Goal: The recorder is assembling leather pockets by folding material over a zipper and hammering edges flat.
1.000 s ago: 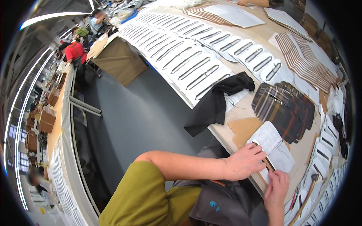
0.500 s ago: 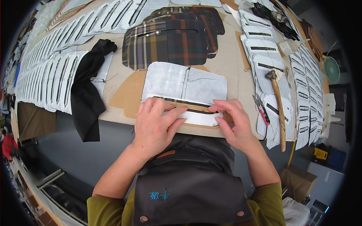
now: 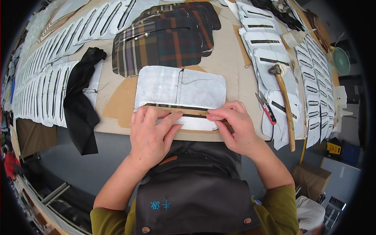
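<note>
A fabric panel with a white backing [image 3: 160,84] lies near the table's front edge, a seam down its middle and a loose thread on it. Across its near part runs a long dark slot with a plaid edge, and a narrow tan strip [image 3: 192,112] lies along it. My left hand [image 3: 150,127] rests on the left part, fingers laid on the strip and thumb apart below. At the strip's right end my right hand [image 3: 237,125] has its fingertips and thumb drawn close together on the strip. The fingers partly cover both strip ends.
Plaid panels [image 3: 156,43] are stacked beyond. Black cloth [image 3: 80,102] hangs over the front edge at left. To the right lie red-handled scissors [image 3: 269,113], a wooden-handled hammer [image 3: 286,102], a squeeze bottle [image 3: 291,38] and rows of white slotted pieces [image 3: 313,84]. Brown card [image 3: 117,103] sits under the work.
My right hand has moved left, its fingertips coming down onto the strip's end. My left hand keeps its place on the panel. The whole view has shifted slightly.
</note>
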`<state>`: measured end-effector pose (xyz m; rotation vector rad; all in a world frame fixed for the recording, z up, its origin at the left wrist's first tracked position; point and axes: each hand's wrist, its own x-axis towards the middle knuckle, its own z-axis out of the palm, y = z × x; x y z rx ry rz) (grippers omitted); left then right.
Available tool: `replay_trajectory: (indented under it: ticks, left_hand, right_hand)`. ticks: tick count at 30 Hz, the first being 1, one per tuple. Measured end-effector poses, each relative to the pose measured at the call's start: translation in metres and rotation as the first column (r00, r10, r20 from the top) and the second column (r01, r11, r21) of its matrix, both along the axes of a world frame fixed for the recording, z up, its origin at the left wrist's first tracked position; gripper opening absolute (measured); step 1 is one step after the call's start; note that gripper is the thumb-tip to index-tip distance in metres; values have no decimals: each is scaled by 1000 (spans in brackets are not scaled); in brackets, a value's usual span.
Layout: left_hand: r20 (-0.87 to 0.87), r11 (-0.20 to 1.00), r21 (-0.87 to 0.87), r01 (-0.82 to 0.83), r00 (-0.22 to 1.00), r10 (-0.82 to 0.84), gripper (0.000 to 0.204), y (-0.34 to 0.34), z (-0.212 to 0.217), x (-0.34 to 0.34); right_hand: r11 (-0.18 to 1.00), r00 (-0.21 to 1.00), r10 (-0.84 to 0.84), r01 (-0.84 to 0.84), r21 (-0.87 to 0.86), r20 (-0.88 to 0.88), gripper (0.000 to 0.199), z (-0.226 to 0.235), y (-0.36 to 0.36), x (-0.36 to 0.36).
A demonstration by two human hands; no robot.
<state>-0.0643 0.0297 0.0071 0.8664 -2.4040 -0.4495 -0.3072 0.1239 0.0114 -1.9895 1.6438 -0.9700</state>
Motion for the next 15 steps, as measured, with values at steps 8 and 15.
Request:
replay_trajectory:
  ticks: [8, 15]
  left_hand:
    - [-1, 1000, 5, -5, 1000, 5, 30, 0, -1, 2]
    - [14, 1000, -6, -19, 1000, 20, 26, 1, -4, 1]
  right_hand:
    - [995, 996, -72, 75, -60, 53, 44, 1, 3, 0]
    - [999, 1000, -20, 20, -26, 7, 44, 5, -5, 11]
